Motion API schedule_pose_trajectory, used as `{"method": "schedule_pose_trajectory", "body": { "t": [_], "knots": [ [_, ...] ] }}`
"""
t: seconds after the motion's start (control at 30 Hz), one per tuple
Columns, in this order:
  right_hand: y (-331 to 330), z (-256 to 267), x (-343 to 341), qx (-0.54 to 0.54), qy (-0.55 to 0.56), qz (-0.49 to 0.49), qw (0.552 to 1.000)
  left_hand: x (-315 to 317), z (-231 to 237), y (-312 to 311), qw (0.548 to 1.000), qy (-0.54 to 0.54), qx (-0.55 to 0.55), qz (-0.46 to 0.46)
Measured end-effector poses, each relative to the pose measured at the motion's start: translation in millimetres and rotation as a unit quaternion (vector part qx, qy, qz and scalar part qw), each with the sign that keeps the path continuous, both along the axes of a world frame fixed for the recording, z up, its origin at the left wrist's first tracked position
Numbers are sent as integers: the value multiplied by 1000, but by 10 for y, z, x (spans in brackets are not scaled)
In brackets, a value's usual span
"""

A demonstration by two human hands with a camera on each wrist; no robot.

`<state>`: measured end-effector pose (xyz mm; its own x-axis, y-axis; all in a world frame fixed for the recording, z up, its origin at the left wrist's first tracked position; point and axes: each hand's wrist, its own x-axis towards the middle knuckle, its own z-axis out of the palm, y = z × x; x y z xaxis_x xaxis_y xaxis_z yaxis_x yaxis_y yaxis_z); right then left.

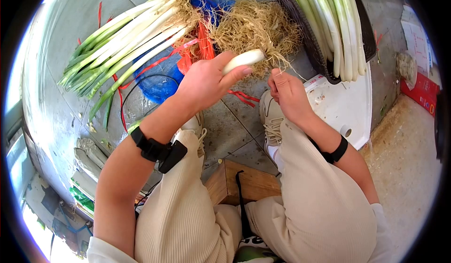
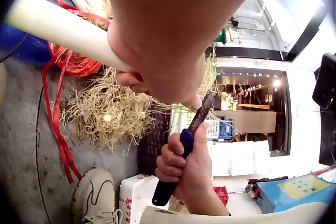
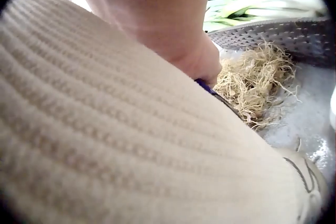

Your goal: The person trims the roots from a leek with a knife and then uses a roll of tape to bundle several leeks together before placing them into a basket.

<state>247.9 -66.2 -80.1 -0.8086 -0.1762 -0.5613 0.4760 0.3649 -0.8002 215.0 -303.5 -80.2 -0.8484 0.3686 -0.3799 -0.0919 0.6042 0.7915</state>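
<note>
My left hand grips a thick green onion by its white stalk, root end pointing right. Stringy roots hang from that end close to my right hand. Curled around the blue handle of a knife, the right hand holds its dark, stained blade up near the left hand in the left wrist view. From above, the knife is mostly hidden by the right hand. Beyond both hands lies a heap of loose roots. More green onions, roots still on, are spread at the left.
A dark basket of trimmed green onions stands at the far right, with a white tray below it. Red string and blue plastic lie on the tiled floor. A wooden box sits between the legs.
</note>
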Motion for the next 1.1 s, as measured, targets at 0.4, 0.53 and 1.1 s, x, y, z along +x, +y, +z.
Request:
{"method": "schedule_pose_trajectory", "body": {
  "t": [0.4, 0.53, 1.1],
  "knots": [
    [-78, -25, -84, 41, 48, -17, 998, -40, -17, 71, 999, 38, -11, 11],
    [154, -368, -361, 136, -14, -75, 988, 136, 200, 256, 973, 188, 57, -121],
    [191, 62, -332, 73, 81, 95, 989, -180, 286, -327, 986, 36, 151, -52]
  ]
}}
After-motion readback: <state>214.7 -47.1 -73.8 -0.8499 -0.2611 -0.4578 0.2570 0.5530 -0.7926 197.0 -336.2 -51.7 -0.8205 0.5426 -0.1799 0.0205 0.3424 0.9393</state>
